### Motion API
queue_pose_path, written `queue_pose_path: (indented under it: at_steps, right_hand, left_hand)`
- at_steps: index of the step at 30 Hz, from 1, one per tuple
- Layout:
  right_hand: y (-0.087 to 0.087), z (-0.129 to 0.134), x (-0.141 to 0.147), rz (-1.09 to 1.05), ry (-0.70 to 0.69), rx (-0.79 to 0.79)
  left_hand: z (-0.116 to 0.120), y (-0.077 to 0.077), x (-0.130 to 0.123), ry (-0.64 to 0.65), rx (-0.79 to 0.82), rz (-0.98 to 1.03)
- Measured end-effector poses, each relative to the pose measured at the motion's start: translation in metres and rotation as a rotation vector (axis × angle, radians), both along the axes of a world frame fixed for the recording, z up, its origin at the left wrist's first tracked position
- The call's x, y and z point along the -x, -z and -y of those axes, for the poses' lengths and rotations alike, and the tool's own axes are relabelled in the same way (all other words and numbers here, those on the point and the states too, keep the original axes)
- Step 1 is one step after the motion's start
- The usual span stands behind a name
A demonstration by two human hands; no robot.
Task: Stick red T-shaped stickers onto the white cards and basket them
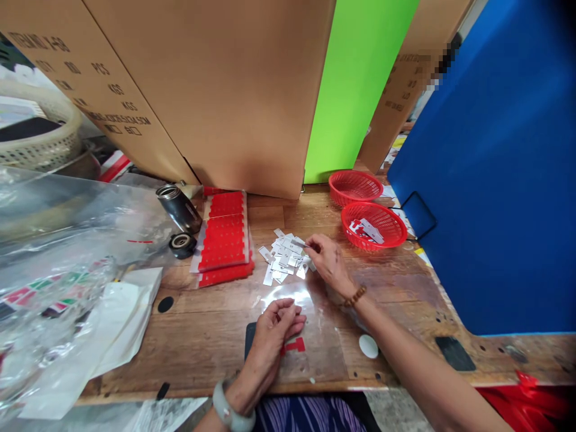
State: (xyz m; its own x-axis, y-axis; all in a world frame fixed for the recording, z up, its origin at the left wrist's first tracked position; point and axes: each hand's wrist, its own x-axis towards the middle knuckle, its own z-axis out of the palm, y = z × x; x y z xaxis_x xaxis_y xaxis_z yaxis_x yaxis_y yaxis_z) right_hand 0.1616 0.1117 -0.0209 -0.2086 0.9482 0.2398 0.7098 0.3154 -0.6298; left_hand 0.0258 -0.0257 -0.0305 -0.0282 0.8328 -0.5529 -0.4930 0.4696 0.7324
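Observation:
My right hand (pixel 330 259), with a bead bracelet at the wrist, pinches a small flat silvery metal plate (pixel 299 243). It hovers at the right side of a loose pile of similar small plates (pixel 282 264) on the wooden table. Nearer to me, my left hand (pixel 279 321) is closed, thumb against curled fingers; whatever may be between them is hidden. Beneath it lies a clear plastic sheet (pixel 324 354). A red T-shaped piece (pixel 296 345) shows beside the left hand, partly covered by it.
Stacked red sheets (pixel 224 231), a dark flask (pixel 179 208) and its cap (pixel 182 245) are left of the pile. Two red baskets stand at right, the nearer basket (pixel 348 236) holding small pieces. Cardboard (pixel 216 90), a green board (pixel 355 90) and a blue board (pixel 499 180) wall the back and right.

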Motion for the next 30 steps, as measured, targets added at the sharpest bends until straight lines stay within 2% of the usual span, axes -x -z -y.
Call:
queue_pose_path:
  at_steps: [4, 8, 11, 14, 18, 20, 26, 30]
  right_hand:
    - [-0.005, 0.066, 0.009, 0.031, -0.144, -0.163]
    - [0.001, 0.114, 0.027, -0.024, -0.213, -0.106]
    - [0.0, 0.13, 0.03, -0.174, -0.277, 0.008]
    - [0.0, 0.129, 0.018, -0.323, -0.329, 0.155]
    - [0.01, 0.111, -0.006, -0.338, -0.096, 0.214]
    - [0.017, 0.104, -0.014, -0.273, -0.06, 0.202]
    - [0.024, 0.101, -0.003, -0.148, -0.206, 0.204]
    - [0.023, 0.1, 0.013, -0.032, -0.211, 0.165]
  left_hand:
    - [-0.003, -0.014, -0.006, -0.095, -0.115, 0.054]
    - [-0.001, -0.02, -0.012, -0.216, -0.211, 0.118]
    - [0.001, -0.016, -0.009, -0.264, -0.185, 0.148]
    - [0.002, -0.009, 0.003, -0.187, -0.154, 0.144]
    - [-0.001, -0.001, 0.023, -0.097, -0.056, 0.054]
    - [-0.003, 0.002, 0.031, -0.075, -0.034, -0.023]
    - [-0.007, 0.003, 0.044, -0.069, -0.08, -0.145]
    - [-0.01, 0.005, 0.048, -0.11, -0.079, -0.113]
